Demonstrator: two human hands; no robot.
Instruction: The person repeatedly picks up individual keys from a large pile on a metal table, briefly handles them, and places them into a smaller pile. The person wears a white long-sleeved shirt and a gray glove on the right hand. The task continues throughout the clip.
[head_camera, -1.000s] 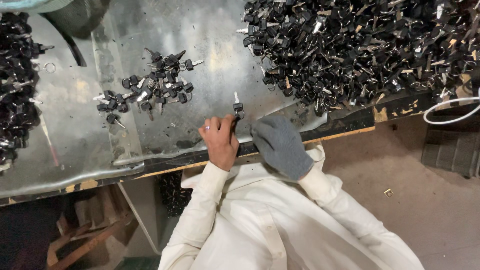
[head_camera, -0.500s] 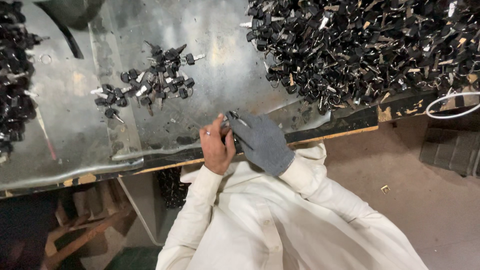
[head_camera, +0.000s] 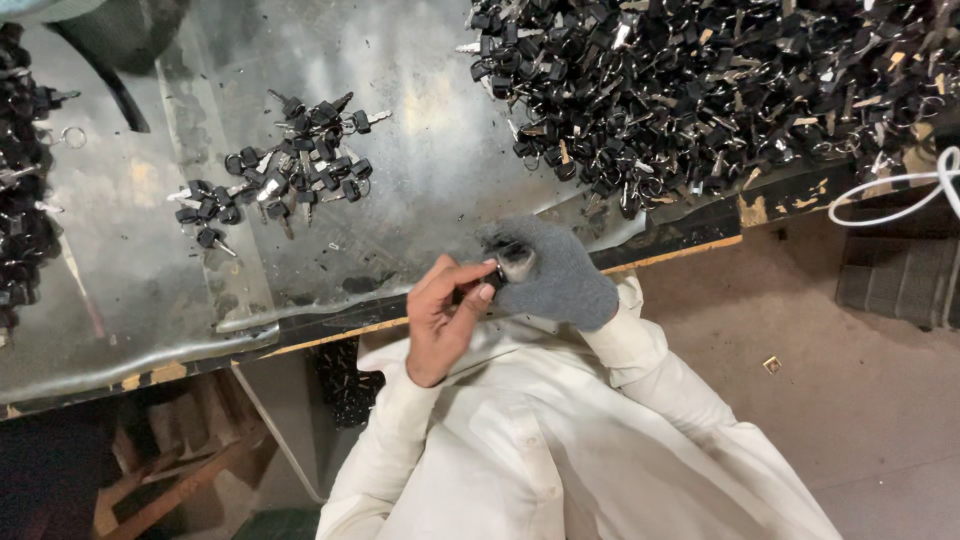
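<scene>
My bare left hand (head_camera: 440, 320) and my grey-gloved right hand (head_camera: 560, 275) meet over the near edge of the metal-topped table (head_camera: 420, 210). Pinched between their fingertips is a small black-and-silver key piece (head_camera: 512, 264). The left fingers grip its black end. The gloved fingers close around its shiny metal part. A small cluster of black-headed keys (head_camera: 290, 170) lies on the metal sheet beyond my left hand. At the far right of the table is a large heap of black-headed keys (head_camera: 700, 90).
Another pile of black keys (head_camera: 20, 180) runs along the left edge. A loose key ring (head_camera: 72, 137) lies near it. A white cable (head_camera: 900, 200) loops off the table's right end above a dark ribbed mat (head_camera: 900, 280). Concrete floor (head_camera: 820, 400) spreads to the right.
Both hands have lifted the small key piece off the table edge and drawn together nearer my body, the gloved hand now wrapped around its metal end.
</scene>
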